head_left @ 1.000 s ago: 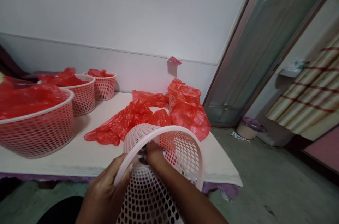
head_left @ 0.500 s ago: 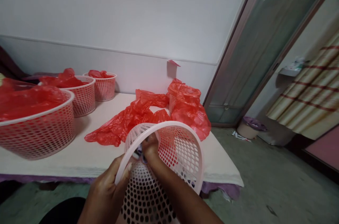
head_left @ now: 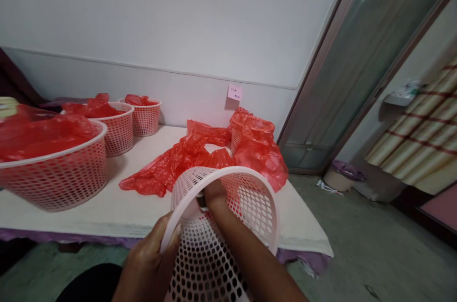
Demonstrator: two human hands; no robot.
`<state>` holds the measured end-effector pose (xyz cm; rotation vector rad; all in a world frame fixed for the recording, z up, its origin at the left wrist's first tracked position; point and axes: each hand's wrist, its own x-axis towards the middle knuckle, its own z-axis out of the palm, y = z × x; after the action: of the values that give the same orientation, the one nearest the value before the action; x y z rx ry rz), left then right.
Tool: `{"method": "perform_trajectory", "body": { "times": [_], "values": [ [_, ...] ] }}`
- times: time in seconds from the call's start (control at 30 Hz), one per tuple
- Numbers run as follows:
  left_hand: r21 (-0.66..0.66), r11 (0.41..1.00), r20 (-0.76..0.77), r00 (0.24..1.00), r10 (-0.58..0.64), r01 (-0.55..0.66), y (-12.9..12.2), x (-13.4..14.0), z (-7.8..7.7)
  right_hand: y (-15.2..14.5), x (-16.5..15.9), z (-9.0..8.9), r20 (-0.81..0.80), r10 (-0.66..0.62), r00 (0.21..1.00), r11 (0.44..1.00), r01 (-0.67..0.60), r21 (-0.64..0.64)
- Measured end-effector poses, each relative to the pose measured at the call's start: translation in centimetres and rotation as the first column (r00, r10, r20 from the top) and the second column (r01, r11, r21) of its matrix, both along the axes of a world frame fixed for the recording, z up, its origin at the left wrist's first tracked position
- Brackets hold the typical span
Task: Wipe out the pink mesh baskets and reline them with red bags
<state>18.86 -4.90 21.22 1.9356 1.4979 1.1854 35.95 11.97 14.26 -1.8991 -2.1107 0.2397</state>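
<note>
A pale pink perforated plastic basket (head_left: 260, 207) lies tipped on its side, its mouth toward me. My left hand (head_left: 152, 257) grips the rim on the left, thumb inside the mouth. Deep inside the basket is my right hand (head_left: 215, 193), its wrist bent. Its fingers are mostly hidden behind the rim and the wrist, beside a small dark item (head_left: 202, 200) that I cannot make out. Crumpled red plastic bags (head_left: 178, 159) lie just behind the basket. A smaller basket (head_left: 236, 138) stands there too, partly covered by red plastic.
Several pink baskets (head_left: 71, 183) lined with red bags stand on the left of the white-covered bed (head_left: 143, 216). A pink note (head_left: 234, 92) is stuck on the wall. On the floor to the right is a bin (head_left: 339, 178), near a glass door (head_left: 317, 83) and a checked curtain (head_left: 421, 131).
My right hand has shifted a little deeper into the basket, and the dark and whitish item by its fingers shows less. My left hand keeps the rim. The view has shifted slightly.
</note>
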Motion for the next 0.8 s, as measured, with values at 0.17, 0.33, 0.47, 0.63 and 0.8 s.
{"method": "perform_trajectory", "body": {
  "times": [0.17, 0.33, 0.47, 0.63, 0.8],
  "values": [
    [-0.027, 1.000, -0.017, 1.000, 0.008, -0.008, 0.2, -0.2, -0.4, -0.5, 1.6, -0.2, 0.053, -0.125, 0.991, 0.992, 0.125, 0.006],
    [-0.038, 0.999, 0.006, 1.000, 0.018, -0.018, 0.2, -0.3, -0.5, -2.0, 0.4, -1.8, 0.064, -0.032, 0.997, 0.999, 0.033, -0.016],
    [-0.042, 0.999, -0.003, 1.000, 0.008, -0.009, 0.0, -0.3, -0.4, -3.3, -0.6, -2.8, 0.010, 0.146, 0.989, 0.985, -0.144, -0.093],
    [-0.020, 1.000, -0.005, 1.000, 0.024, -0.024, -0.1, -0.3, -0.9, -4.9, -2.1, -2.9, -0.139, 0.308, 0.941, 0.931, -0.328, -0.161],
    [0.059, 0.998, -0.054, 0.998, 0.021, -0.017, -0.1, -0.4, -1.3, -6.1, -2.8, -3.1, -0.211, 0.341, 0.916, 0.913, -0.376, -0.157]
  ]
}}
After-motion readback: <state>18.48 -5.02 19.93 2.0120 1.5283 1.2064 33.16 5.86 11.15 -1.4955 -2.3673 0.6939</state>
